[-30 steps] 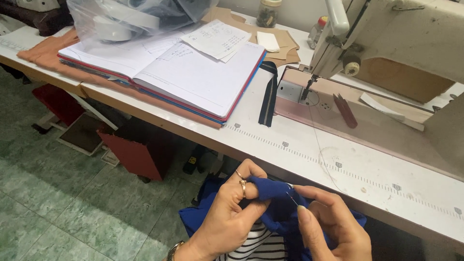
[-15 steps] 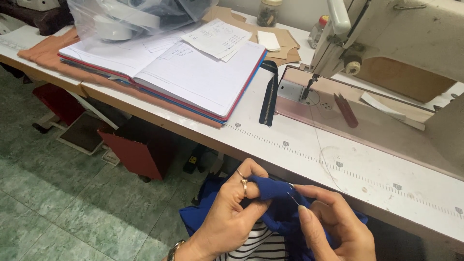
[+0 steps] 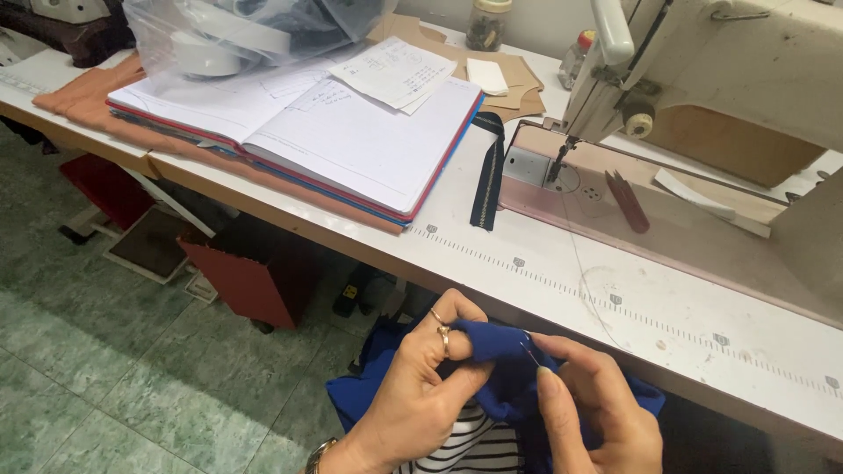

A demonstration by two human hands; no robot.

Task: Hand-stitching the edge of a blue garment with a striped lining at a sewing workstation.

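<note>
You're pinching the blue fabric in both hands right now, down below the near edge of the surface, over your lap. Your left hand is clenching a fold of the cloth between thumb and fingers, a ring showing on one finger, and it's bunching the fold up into a small ridge. Your right hand is gripping something thin and dark, a needle or a small pick, and its tip is meeting that ridge just where your left fingers are holding it taut. I can't tell whether a thread is running from it.

Judging how far along you are: the hand work on the fabric is looking like it's in the middle, not the end. Only one small spot of the cloth is under your fingers, and the rest is hanging loose beneath your hands. No finished seam is showing from here, so what's already done is hard to say.

Moving outward, the sewing machine is sitting idle on the surface with nothing under its foot. A dark zipper strip is lying beside its plate, apart from your hands. Further left, an open notebook is resting on orange cloth, with a clear plastic bag on top.
</note>
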